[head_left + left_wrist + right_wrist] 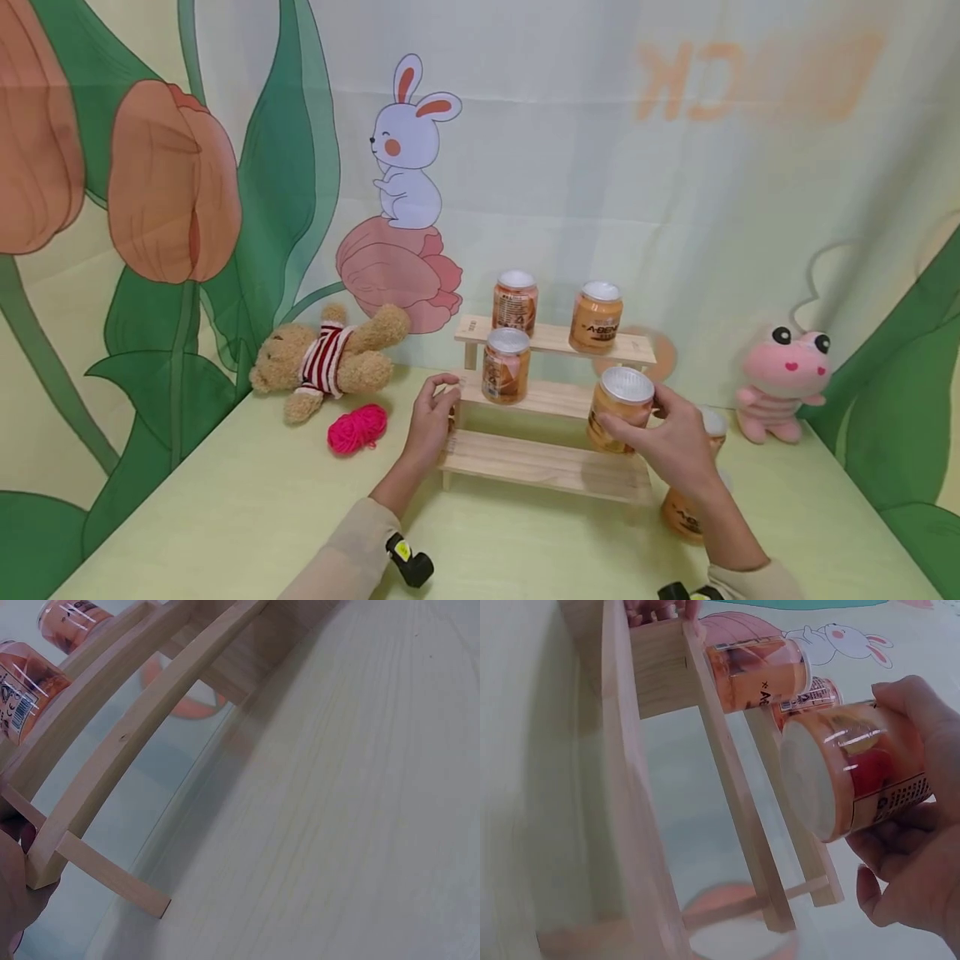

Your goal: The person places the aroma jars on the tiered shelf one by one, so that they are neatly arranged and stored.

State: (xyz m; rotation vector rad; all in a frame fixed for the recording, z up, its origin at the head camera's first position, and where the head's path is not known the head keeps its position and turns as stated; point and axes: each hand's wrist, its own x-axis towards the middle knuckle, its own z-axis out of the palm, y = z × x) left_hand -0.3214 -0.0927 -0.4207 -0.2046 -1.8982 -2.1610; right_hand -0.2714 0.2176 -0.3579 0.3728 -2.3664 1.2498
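Observation:
A three-tier wooden shelf (547, 462) stands mid-table. Two orange cans (514, 302) (596, 317) are on its top tier and one can (506, 365) on the middle tier. My right hand (636, 415) grips another orange can (619, 398) just above the right end of the lower tiers; in the right wrist view this can (847, 776) lies tilted in my fingers (915, 877). My left hand (438, 400) holds the left end of the middle tier, and its fingers (15, 889) curl round the slat end (45, 862).
One more orange can (681, 510) stands on the table behind my right forearm. A teddy bear (330, 360) and a pink yarn ball (357, 428) lie left of the shelf. A pink plush toy (783, 379) sits at the right. A printed cloth backdrop rises close behind.

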